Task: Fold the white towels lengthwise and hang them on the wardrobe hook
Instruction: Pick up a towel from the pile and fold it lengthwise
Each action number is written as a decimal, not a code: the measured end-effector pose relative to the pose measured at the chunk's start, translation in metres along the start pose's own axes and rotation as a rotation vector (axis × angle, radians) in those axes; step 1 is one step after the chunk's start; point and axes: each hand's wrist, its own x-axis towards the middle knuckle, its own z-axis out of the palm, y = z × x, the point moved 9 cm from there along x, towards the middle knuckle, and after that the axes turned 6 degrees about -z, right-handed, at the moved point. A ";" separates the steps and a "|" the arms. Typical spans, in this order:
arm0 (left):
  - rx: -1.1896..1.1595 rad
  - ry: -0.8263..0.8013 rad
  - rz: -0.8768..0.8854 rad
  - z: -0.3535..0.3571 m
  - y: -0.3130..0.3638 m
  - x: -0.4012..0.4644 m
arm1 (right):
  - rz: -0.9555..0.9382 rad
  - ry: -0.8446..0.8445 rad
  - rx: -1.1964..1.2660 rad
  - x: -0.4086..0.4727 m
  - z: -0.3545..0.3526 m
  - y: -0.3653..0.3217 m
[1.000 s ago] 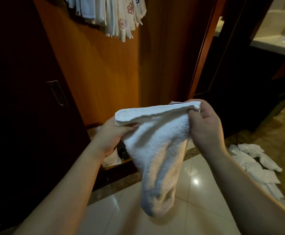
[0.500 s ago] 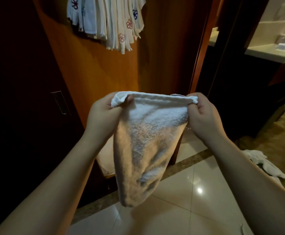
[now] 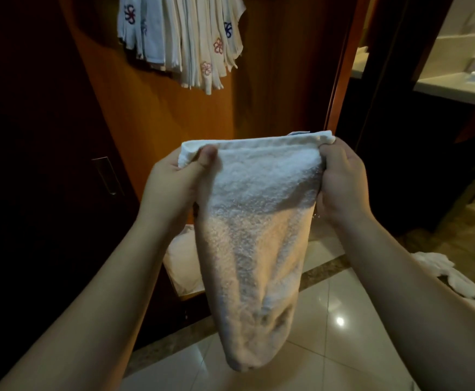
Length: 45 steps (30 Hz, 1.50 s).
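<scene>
While stretched between the two hands at chest height, hangs down over the tiled floor (image 3: 352, 300) as a folded white towel (image 3: 254, 235). Gripped at its top left corner by the left hand (image 3: 174, 183), thumb on the near face, and at its top right corner by the right hand (image 3: 342, 179). Up and far, on the wardrobe wall, a bunch of embroidered towels (image 3: 185, 40); at right, on the floor, loose white towels (image 3: 453, 275).

Dim, warm light; the towel (image 3: 254, 221) is brightest near its top, shaded lower down; glare spot on the floor tiles (image 3: 340, 321) at five o'clock; nine o'clock falls into near-black; wide-angle bending at the edges; slight softness throughout.
</scene>
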 end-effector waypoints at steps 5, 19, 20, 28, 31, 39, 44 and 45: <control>-0.159 -0.175 -0.171 0.007 -0.019 0.004 | 0.044 -0.117 0.048 0.009 -0.002 0.004; -0.281 -0.028 -0.677 0.013 -0.116 -0.001 | 0.436 -0.315 0.243 -0.028 0.003 0.139; -0.298 -0.018 -0.698 0.013 -0.120 -0.002 | 0.458 -0.359 0.271 -0.034 0.006 0.145; -0.144 -0.079 -0.688 -0.005 -0.125 0.002 | 0.720 -0.608 0.356 -0.068 0.024 0.157; -0.049 -0.108 -0.645 -0.013 -0.121 0.005 | 0.746 -0.559 0.337 -0.069 0.025 0.159; 0.099 0.093 -0.603 -0.031 -0.148 -0.008 | 0.637 -0.232 0.091 -0.078 0.018 0.166; 0.105 0.379 -0.577 -0.018 -0.164 -0.049 | 0.610 -0.024 -0.009 -0.114 0.023 0.164; 0.091 0.418 -0.564 -0.014 -0.166 -0.058 | 0.624 0.010 0.008 -0.124 0.025 0.163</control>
